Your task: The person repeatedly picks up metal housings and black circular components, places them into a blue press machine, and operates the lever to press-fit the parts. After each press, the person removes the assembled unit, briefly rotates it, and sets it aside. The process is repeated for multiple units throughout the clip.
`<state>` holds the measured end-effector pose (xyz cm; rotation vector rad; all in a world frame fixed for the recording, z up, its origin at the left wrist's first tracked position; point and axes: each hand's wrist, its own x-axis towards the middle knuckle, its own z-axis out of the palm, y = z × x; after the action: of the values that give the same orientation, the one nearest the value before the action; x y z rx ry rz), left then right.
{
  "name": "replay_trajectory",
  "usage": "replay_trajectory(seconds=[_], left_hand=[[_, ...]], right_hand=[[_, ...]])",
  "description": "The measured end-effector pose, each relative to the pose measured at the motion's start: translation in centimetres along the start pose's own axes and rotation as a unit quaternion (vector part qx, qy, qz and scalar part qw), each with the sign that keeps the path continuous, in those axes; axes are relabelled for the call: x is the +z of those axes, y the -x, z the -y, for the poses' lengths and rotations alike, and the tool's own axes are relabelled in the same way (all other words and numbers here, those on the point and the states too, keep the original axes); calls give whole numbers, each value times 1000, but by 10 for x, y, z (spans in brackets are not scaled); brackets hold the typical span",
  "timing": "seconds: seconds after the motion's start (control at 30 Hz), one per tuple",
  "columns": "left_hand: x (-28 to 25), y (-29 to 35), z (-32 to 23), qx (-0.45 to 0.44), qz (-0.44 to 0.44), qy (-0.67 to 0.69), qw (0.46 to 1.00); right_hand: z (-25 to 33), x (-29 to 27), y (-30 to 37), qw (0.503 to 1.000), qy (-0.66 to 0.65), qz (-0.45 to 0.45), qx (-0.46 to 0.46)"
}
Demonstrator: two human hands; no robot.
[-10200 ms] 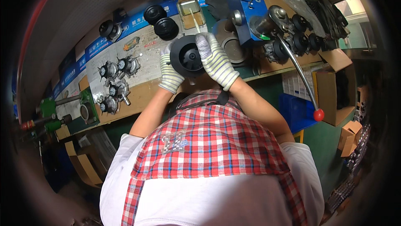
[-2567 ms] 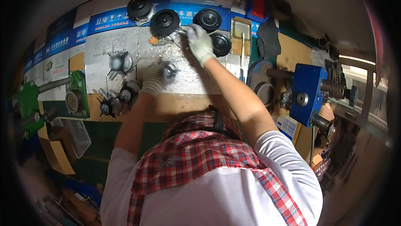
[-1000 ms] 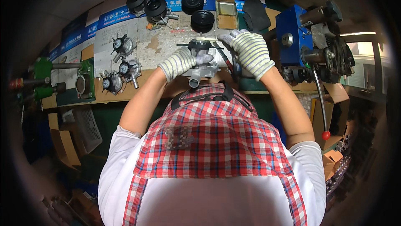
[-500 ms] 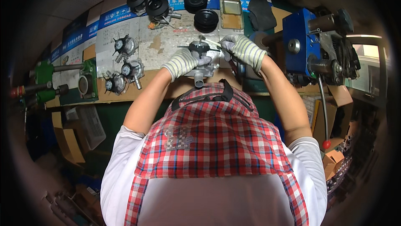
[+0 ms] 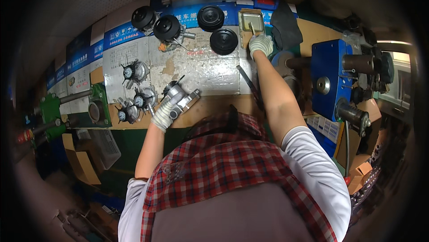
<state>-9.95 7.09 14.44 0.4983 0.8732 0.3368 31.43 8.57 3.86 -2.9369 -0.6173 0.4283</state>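
Observation:
My left hand (image 5: pixel 166 114), in a striped work glove, is closed around a silver metal pump housing (image 5: pixel 187 100) with a black piece on top. The housing is tilted at the near edge of the cardboard-covered bench. My right hand (image 5: pixel 261 45), gloved too, reaches to the far side of the bench. Its fingers are closed on a thin pale brush-like stick (image 5: pixel 253 29), whose far end is in a shallow rectangular tin (image 5: pixel 245 38). What is in the tin looks yellowish. The stick's exact tip is hard to make out.
Several similar pumps (image 5: pixel 145 98) stand at left, beside a green clamping fixture (image 5: pixel 101 104). Black pulleys (image 5: pixel 224 41) sit toward the back, some mounted on housings. A dark flat tool (image 5: pixel 248 81) lies near my right forearm. At right is a blue press (image 5: pixel 331 81); a dark cloth (image 5: pixel 286 26) lies behind.
My right hand has moved away from the pump housing, forward to the tin, carrying the stick. My left hand has shifted left and nearer with the housing, which is now tilted.

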Motion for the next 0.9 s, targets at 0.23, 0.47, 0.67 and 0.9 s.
replay_trajectory(seconds=[0.23, 0.47, 0.67, 0.9], left_hand=[[-35, -14, 9, 7, -110, -59, 992], [-10, -69, -12, 91, -90, -760, 637], [59, -57, -15, 408, -164, -712, 547], [127, -42, 8, 523, -45, -602, 601]], right_hand=[[29, -21, 42, 922, -125, -93, -356], [45, -13, 83, 834, 68, -59, -544], [16, -118, 157, 716, -661, 74, -210], [-45, -187, 237, 747, -582, 194, -256]])
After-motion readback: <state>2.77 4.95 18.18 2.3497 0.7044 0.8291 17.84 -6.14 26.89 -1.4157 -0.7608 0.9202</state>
